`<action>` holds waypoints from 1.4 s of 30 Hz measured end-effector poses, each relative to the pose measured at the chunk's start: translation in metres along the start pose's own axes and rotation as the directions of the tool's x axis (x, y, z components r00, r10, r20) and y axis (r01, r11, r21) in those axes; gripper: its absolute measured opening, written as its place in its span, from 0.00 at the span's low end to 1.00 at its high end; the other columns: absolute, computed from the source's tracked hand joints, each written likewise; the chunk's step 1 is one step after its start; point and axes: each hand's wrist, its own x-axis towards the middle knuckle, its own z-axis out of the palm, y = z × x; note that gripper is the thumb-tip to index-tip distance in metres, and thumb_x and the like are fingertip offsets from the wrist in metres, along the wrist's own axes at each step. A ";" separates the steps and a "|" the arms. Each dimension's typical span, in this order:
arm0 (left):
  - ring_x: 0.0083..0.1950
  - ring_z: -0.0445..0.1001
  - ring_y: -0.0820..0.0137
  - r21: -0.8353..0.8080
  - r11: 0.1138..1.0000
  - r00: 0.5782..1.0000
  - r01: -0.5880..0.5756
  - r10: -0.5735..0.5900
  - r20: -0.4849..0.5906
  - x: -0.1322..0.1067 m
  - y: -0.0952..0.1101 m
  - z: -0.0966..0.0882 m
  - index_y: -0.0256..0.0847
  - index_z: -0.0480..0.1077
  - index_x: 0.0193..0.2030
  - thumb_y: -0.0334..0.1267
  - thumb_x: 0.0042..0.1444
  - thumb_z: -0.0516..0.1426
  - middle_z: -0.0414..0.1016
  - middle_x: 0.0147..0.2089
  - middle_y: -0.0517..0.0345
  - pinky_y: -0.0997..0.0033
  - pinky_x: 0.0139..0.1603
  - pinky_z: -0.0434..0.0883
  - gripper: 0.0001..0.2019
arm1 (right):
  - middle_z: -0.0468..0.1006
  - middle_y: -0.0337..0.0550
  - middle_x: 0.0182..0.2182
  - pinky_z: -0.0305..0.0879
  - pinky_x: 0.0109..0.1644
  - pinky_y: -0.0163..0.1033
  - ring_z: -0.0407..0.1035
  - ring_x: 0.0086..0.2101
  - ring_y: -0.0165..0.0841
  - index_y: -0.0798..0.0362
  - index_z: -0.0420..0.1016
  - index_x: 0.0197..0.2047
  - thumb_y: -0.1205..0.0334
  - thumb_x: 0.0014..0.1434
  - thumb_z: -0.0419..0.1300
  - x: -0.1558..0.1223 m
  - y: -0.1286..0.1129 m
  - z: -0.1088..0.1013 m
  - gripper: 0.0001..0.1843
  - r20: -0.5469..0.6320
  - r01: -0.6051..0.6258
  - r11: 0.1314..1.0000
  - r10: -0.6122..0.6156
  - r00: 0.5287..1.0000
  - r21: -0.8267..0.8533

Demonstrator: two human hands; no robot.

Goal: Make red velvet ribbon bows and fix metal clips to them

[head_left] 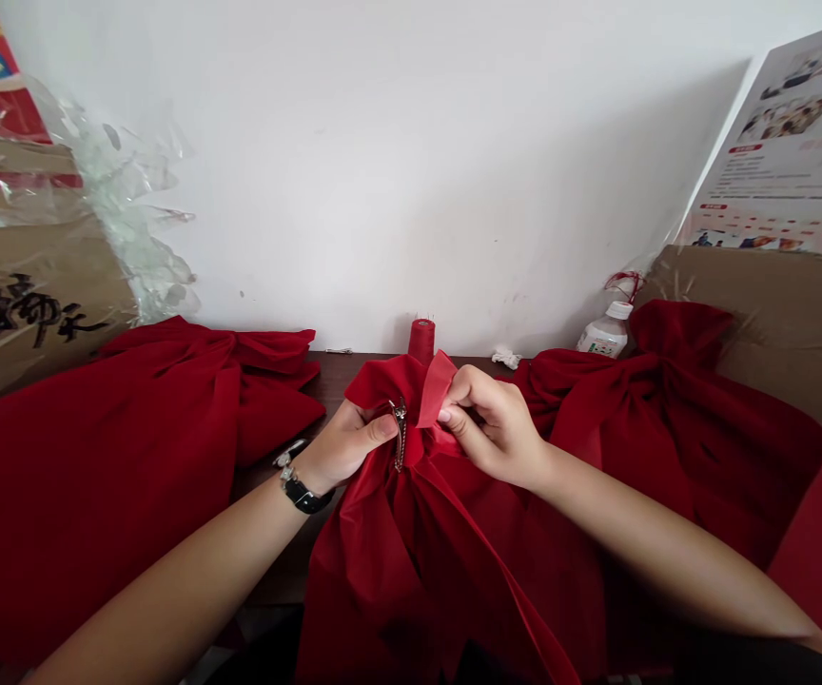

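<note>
A gathered red fabric bow [418, 514] lies in front of me, its folds bunched at the middle. My left hand [343, 442] is closed on the gathered centre, the thumb pressing beside a metal clip [401, 433] clamped on the folds. My right hand [493, 428] pinches a narrow red ribbon strip [436, 385] that stands up from the knot. A black-strapped watch [297, 480] is on my left wrist.
More red bows lie at the left [118, 447] and right [668, 409] on the dark table [336, 371]. A red thread spool [421, 338] and a small white bottle [607, 333] stand by the white wall. Cardboard boxes [26, 276] flank both sides, with a printed poster [789, 152] at the right.
</note>
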 end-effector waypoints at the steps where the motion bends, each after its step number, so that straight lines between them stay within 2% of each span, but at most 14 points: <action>1: 0.43 0.78 0.60 0.005 1.000 1.000 0.000 0.000 0.011 0.000 0.000 0.000 0.38 0.73 0.49 0.60 0.47 0.62 0.80 0.40 0.49 0.63 0.46 0.72 0.30 | 0.62 0.33 0.21 0.54 0.24 0.27 0.55 0.20 0.23 0.52 0.60 0.31 0.68 0.64 0.52 0.000 0.000 0.000 0.08 -0.002 0.018 1.000 -0.018 1.000 -0.022; 7: 0.46 0.77 0.59 0.053 0.999 0.999 -0.005 0.003 0.034 0.000 0.001 0.000 0.39 0.72 0.52 0.60 0.48 0.60 0.79 0.43 0.48 0.61 0.52 0.71 0.31 | 0.63 0.33 0.20 0.53 0.23 0.29 0.55 0.18 0.24 0.51 0.59 0.31 0.67 0.64 0.50 0.000 -0.002 -0.001 0.08 -0.002 0.064 0.991 -0.065 0.998 -0.116; 11: 0.46 0.77 0.59 0.062 0.998 0.999 -0.005 0.003 0.039 0.000 0.002 0.001 0.39 0.71 0.52 0.60 0.48 0.61 0.80 0.43 0.48 0.61 0.51 0.71 0.31 | 0.62 0.32 0.19 0.53 0.23 0.30 0.56 0.18 0.25 0.51 0.59 0.32 0.67 0.64 0.50 -0.001 -0.002 -0.003 0.08 0.026 0.100 0.976 -0.096 0.995 -0.194; 18: 0.39 0.79 0.62 0.039 0.999 0.999 -0.004 0.002 0.038 0.001 0.002 0.001 0.38 0.74 0.46 0.57 0.50 0.61 0.80 0.38 0.50 0.66 0.42 0.74 0.26 | 0.62 0.34 0.22 0.54 0.25 0.30 0.56 0.20 0.25 0.51 0.59 0.34 0.70 0.65 0.48 0.003 -0.006 -0.008 0.08 0.097 0.120 0.951 -0.095 0.991 -0.287; 21: 0.38 0.79 0.63 -0.001 1.000 0.999 -0.002 0.002 0.034 0.000 0.000 0.000 0.38 0.75 0.45 0.56 0.51 0.61 0.80 0.37 0.50 0.67 0.41 0.74 0.24 | 0.64 0.35 0.23 0.55 0.26 0.29 0.56 0.21 0.24 0.52 0.62 0.36 0.69 0.65 0.50 0.005 -0.008 -0.009 0.06 0.108 0.100 0.953 -0.071 0.992 -0.287; 24: 0.40 0.79 0.61 -0.001 1.000 1.000 -0.002 0.002 0.028 0.000 0.000 0.000 0.37 0.75 0.45 0.57 0.50 0.61 0.80 0.38 0.49 0.66 0.43 0.73 0.25 | 0.66 0.35 0.24 0.57 0.27 0.28 0.57 0.22 0.23 0.53 0.64 0.36 0.68 0.65 0.52 0.005 -0.006 -0.010 0.04 0.103 0.067 0.975 -0.046 0.994 -0.210; 28: 0.39 0.78 0.61 -0.014 1.000 1.000 0.013 -0.013 0.009 0.000 0.003 0.000 0.36 0.75 0.45 0.58 0.49 0.61 0.80 0.36 0.49 0.64 0.41 0.73 0.26 | 0.68 0.35 0.23 0.59 0.29 0.28 0.60 0.22 0.22 0.54 0.67 0.37 0.67 0.65 0.53 0.005 0.003 -0.013 0.04 0.102 -0.058 0.998 0.055 0.993 0.031; 32: 0.33 0.77 0.64 -0.047 0.999 0.999 -0.014 0.012 -0.041 0.000 0.006 -0.001 0.36 0.75 0.41 0.56 0.49 0.62 0.79 0.33 0.52 0.66 0.36 0.72 0.24 | 0.71 0.39 0.27 0.63 0.32 0.31 0.64 0.27 0.25 0.56 0.67 0.36 0.62 0.66 0.53 0.010 0.010 -0.021 0.08 0.165 -0.270 0.931 0.234 0.958 0.246; 35: 0.30 0.75 0.67 0.039 0.997 0.993 -0.063 0.067 -0.095 0.001 0.008 -0.001 0.36 0.74 0.37 0.56 0.51 0.60 0.78 0.30 0.55 0.69 0.33 0.71 0.22 | 0.70 0.42 0.31 0.63 0.36 0.33 0.64 0.31 0.27 0.56 0.67 0.35 0.60 0.65 0.54 0.016 0.008 -0.028 0.09 0.235 -0.329 0.871 0.256 0.938 0.364; 38: 0.39 0.76 0.65 0.205 0.973 0.980 -0.108 0.139 -0.144 0.002 0.011 0.000 0.36 0.73 0.40 0.54 0.54 0.59 0.78 0.35 0.53 0.69 0.41 0.72 0.20 | 0.67 0.41 0.31 0.62 0.41 0.36 0.63 0.33 0.28 0.56 0.69 0.33 0.61 0.64 0.55 0.019 -0.001 -0.031 0.10 0.299 -0.348 0.850 0.239 0.924 0.395; 40: 0.47 0.75 0.62 0.292 0.948 0.975 -0.124 0.170 -0.139 0.002 0.013 0.002 0.37 0.72 0.44 0.52 0.55 0.59 0.79 0.40 0.51 0.67 0.48 0.70 0.20 | 0.67 0.40 0.31 0.62 0.42 0.36 0.63 0.33 0.28 0.56 0.70 0.33 0.63 0.64 0.56 0.020 -0.008 -0.029 0.08 0.287 -0.365 0.859 0.271 0.919 0.360; 42: 0.50 0.75 0.60 0.344 0.930 0.977 -0.128 0.177 -0.115 0.001 0.014 0.003 0.37 0.73 0.46 0.51 0.57 0.58 0.79 0.41 0.51 0.65 0.51 0.69 0.19 | 0.68 0.40 0.30 0.62 0.42 0.36 0.63 0.33 0.28 0.56 0.72 0.34 0.64 0.63 0.57 0.019 -0.012 -0.026 0.07 0.247 -0.385 0.861 0.314 0.917 0.332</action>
